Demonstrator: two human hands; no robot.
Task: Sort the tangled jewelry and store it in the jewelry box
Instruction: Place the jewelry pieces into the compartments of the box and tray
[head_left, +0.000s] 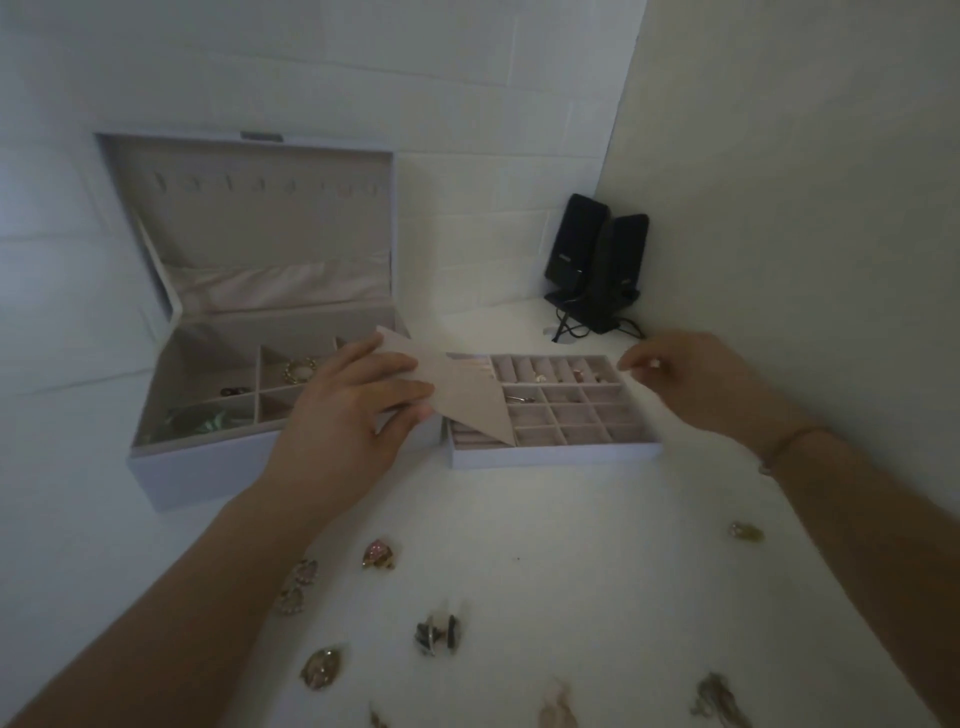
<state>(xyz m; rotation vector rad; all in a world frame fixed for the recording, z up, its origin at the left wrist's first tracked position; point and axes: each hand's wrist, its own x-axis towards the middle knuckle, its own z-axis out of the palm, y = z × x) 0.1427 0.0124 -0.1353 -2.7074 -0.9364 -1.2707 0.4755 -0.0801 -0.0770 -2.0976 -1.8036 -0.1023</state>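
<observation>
beige velvet panel (457, 400) in left hand (343, 415), over tray (556, 454)

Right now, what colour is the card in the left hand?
Pale beige-pink card, plain, gripped by the left hand; head view.

jewelry box (171, 475): pale lilac-grey outside, beige-grey lining inside, with a satiny pale pink pocket across the open lid
tray (550, 454): lilac-grey rim, dusty pink compartments
flap (457, 400): plain dusty pink-beige, no pattern
counter (545, 545): plain white
wall (311, 62): white, crossed by faint block lines
speakers (597, 260): black, with black cables
chain in the box (298, 370): gold
pink earring (378, 554): pink stones set in gold
loose earring (436, 634): dark grey and silver
oval piece (322, 667): dull gold-beige
bracelet on the right wrist (789, 441): thin, tan
</observation>
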